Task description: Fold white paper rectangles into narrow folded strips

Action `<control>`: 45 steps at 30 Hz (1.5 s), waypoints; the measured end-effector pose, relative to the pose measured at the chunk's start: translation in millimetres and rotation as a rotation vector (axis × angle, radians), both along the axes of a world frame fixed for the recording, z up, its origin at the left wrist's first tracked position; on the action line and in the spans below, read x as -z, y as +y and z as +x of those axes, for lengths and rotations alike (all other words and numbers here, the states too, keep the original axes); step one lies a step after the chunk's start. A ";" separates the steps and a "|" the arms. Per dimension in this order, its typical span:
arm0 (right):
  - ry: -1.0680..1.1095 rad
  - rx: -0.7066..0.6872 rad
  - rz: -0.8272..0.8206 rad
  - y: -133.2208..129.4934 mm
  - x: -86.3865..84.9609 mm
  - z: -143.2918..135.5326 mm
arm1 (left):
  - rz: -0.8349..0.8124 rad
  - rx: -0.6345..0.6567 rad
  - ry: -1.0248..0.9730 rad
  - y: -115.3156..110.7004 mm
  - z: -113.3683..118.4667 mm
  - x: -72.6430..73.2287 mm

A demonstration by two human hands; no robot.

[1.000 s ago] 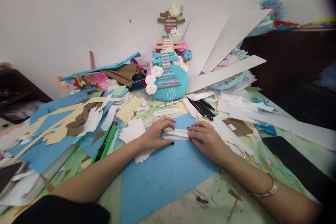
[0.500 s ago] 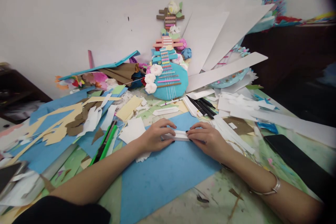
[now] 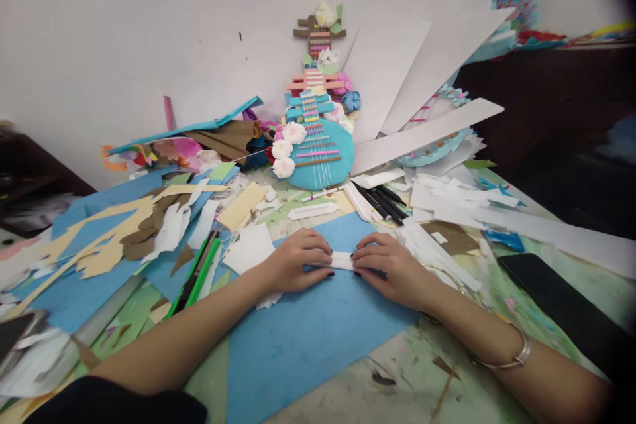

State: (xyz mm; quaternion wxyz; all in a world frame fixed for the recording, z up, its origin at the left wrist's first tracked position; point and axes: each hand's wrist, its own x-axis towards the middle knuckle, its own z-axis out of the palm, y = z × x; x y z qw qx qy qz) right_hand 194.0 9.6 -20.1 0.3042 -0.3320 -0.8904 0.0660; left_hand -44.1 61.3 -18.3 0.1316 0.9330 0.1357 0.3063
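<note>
Both hands hold a small folded strip of white paper (image 3: 342,261) just above a blue sheet (image 3: 318,338). My left hand (image 3: 301,260) is closed on the strip's left end, fingertips against thumb. My right hand (image 3: 386,267) pinches the right end the same way. Only the short middle stretch of the strip shows between my fingertips; its ends are hidden by the fingers. White paper pieces (image 3: 250,246) lie beside my left wrist. Beyond my hands lies another folded white strip (image 3: 312,211).
Black pens (image 3: 382,202) lie past my right hand, and a black phone (image 3: 551,305) lies to the right. A green cutter (image 3: 201,275) rests by my left forearm. A blue paper lute (image 3: 322,156) leans at the wall. Paper scraps (image 3: 163,225) cover the left side.
My fingers have closed further over the white strip, and its folded edge now looks flatter. Both hands stay in nearly the same place.
</note>
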 end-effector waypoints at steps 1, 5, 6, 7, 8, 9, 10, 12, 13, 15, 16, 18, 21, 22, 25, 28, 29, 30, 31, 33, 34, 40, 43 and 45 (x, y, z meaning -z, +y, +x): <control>-0.001 0.000 -0.017 -0.1 -0.3 -0.1 | -0.029 -0.001 0.015 -0.1 0.1 -0.2; 0.023 0.008 -0.032 0.1 0.1 -1.5 | -0.206 -0.162 0.100 2.7 2.3 -1.9; 0.035 0.011 -0.024 0.3 0.5 -2.0 | -0.247 -0.212 0.134 4.1 3.1 -2.5; 0.047 0.013 -0.018 0.5 0.8 -2.4 | -0.281 -0.249 0.167 5.5 3.9 -3.0; 0.060 0.015 -0.018 0.6 1.0 -2.8 | -0.308 -0.266 0.196 6.9 4.6 -3.6; 0.075 0.016 -0.025 0.5 1.0 -3.2 | -0.329 -0.263 0.220 8.1 5.3 -4.1; 0.088 0.016 -0.038 0.3 0.7 -3.6 | -0.344 -0.252 0.234 8.9 5.8 -4.8; 0.116 0.019 -0.090 -0.7 -0.6 -4.1 | -0.374 -0.240 0.252 9.4 6.4 -6.6; 0.136 0.029 -0.130 -1.3 -1.7 -4.3 | -0.390 -0.237 0.258 9.1 6.6 -7.7; 0.190 0.078 -0.230 -2.1 -4.0 -4.5 | -0.416 -0.229 0.263 7.7 7.0 -10.4; 0.223 0.115 -0.285 -2.1 -4.9 -4.6 | -0.427 -0.223 0.263 6.9 7.3 -11.8; 0.279 0.196 -0.367 -1.2 -5.8 -4.5 | -0.449 -0.204 0.263 5.2 8.0 -14.2; 0.255 0.266 -0.408 1.7 -5.0 -4.2 | -0.474 -0.171 0.255 2.7 9.5 -16.4; 0.229 0.272 -0.413 2.5 -4.4 -4.2 | -0.470 -0.160 0.244 1.8 9.9 -16.8; 0.184 0.249 -0.444 3.7 -3.1 -4.4 | -0.429 -0.128 0.198 -1.3 10.9 -17.8; 0.188 0.235 -0.456 3.4 -2.5 -5.0 | -0.418 -0.098 0.162 -4.4 11.3 -18.8; 0.188 0.238 -0.455 3.3 -2.3 -5.2 | -0.428 -0.088 0.155 -5.0 11.4 -18.8; 0.186 0.243 -0.453 3.3 -2.2 -5.3 | -0.438 -0.082 0.151 -5.2 11.6 -18.4; 0.184 0.248 -0.450 3.3 -2.1 -5.4 | -0.447 -0.082 0.149 -5.1 11.7 -17.7; 0.191 0.248 -0.437 3.3 -1.9 -5.3 | -0.466 -0.111 0.150 -3.9 11.9 -14.9; 0.203 0.241 -0.431 3.3 -1.8 -5.3 | -0.475 -0.137 0.145 -3.0 11.9 -13.2; 0.253 0.234 -0.438 1.6 -3.7 -6.3 | -0.490 -0.157 0.136 -0.6 11.9 -9.8; 0.197 0.208 -0.414 0.7 -5.1 -7.3 | -0.440 -0.130 0.103 -2.9 12.3 -11.7; 0.163 0.188 -0.364 0.5 -5.5 -7.5 | -0.380 -0.138 0.081 -4.4 12.7 -10.8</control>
